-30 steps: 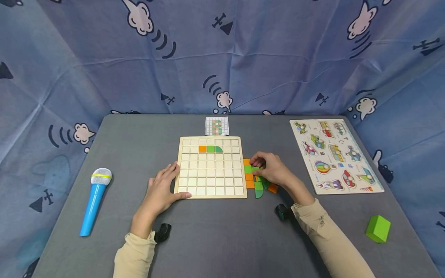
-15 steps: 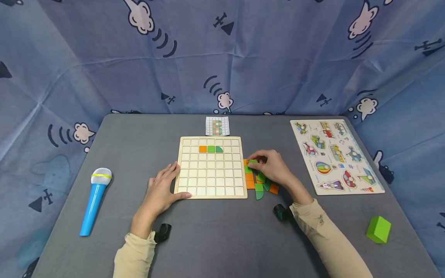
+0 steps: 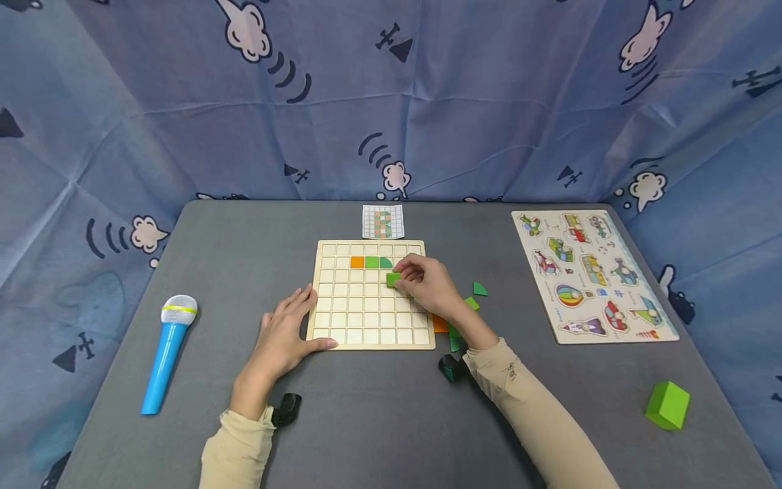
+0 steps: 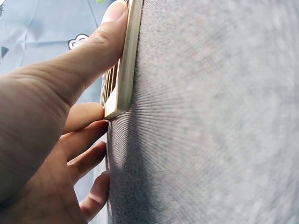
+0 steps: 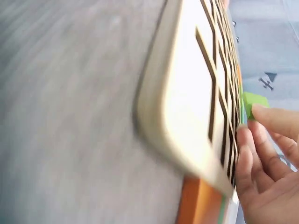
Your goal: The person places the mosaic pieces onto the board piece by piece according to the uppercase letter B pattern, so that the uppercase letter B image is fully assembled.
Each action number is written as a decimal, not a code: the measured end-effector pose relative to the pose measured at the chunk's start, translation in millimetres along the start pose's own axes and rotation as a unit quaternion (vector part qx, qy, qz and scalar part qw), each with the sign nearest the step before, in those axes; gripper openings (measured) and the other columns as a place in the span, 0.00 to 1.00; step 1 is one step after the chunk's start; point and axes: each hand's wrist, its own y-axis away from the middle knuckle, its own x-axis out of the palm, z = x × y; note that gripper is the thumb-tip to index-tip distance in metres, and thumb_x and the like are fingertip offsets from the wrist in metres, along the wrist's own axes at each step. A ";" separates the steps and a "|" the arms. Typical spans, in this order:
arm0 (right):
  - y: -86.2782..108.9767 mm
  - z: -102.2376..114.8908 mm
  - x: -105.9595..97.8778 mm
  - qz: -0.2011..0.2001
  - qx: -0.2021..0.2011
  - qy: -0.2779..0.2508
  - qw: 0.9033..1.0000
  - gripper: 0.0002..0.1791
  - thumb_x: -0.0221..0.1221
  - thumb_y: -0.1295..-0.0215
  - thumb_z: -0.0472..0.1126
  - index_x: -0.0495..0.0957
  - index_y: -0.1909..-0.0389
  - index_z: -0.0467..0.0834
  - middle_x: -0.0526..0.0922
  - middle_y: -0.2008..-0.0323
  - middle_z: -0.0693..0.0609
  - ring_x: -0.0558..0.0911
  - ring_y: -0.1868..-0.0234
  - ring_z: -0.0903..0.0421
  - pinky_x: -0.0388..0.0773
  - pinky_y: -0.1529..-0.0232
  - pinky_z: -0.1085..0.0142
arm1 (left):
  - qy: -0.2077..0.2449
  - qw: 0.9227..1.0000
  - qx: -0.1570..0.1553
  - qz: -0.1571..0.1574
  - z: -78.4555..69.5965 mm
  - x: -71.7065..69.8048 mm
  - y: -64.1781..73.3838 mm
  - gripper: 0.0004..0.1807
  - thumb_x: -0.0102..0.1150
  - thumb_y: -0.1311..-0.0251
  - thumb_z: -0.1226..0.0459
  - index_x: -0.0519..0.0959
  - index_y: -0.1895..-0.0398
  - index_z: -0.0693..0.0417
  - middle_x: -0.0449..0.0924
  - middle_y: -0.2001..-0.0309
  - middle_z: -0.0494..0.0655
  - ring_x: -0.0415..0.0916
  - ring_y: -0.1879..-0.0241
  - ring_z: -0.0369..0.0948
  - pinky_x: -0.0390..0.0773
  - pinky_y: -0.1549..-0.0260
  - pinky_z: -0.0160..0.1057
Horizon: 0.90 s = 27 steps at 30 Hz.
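Note:
A pale wooden grid board [image 3: 366, 319] lies mid-table. In its second row from the back sit an orange square tile [image 3: 357, 262], a green square tile [image 3: 371, 262] and a darker green quarter-circle tile [image 3: 385, 262]. My left hand [image 3: 282, 336] rests at the board's front left corner, thumb on the front edge and fingers spread along the left side. Between thumb and fingertips, my right hand [image 3: 430, 285] pinches a light green square tile [image 3: 392, 279], close over the third row. The right wrist view shows this green tile [image 5: 253, 103] tilted at the fingertips.
Right of the board lie loose tiles, orange [image 3: 440, 324] and green [image 3: 479, 288], partly hidden by my right forearm. A pattern card [image 3: 383, 222] lies behind the board. Farther out are a toy microphone [image 3: 168, 353], a picture puzzle board [image 3: 599, 285] and a green block [image 3: 668, 405].
My right hand has lifted a green square tile from the loose pile and carried it left over the board. Loose tiles have shifted, one apart to the right. The left hand has stayed put.

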 end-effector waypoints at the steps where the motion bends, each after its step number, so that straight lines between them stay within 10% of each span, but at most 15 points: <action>1: -2.0 1.2 3.7 0.000 -0.007 0.002 1.000 0.08 0.69 0.32 0.31 0.86 0.54 0.39 0.88 0.62 0.44 0.84 0.62 0.53 0.80 0.57 0.64 | -0.001 1.000 0.001 -0.001 0.2 0.2 -0.1 0.58 0.81 0.47 0.48 0.60 0.16 0.55 0.54 0.15 0.53 0.51 0.16 0.57 0.60 0.40 0.60; 27: -32.2 25.6 48.0 -0.060 0.018 0.055 0.997 0.03 0.71 0.32 0.37 0.90 0.61 0.42 0.88 0.70 0.48 0.81 0.68 0.54 0.75 0.50 0.58 | -0.008 1.000 0.003 -0.002 0.1 0.4 -0.7 0.58 0.81 0.47 0.47 0.60 0.16 0.56 0.54 0.15 0.53 0.52 0.16 0.56 0.61 0.41 0.59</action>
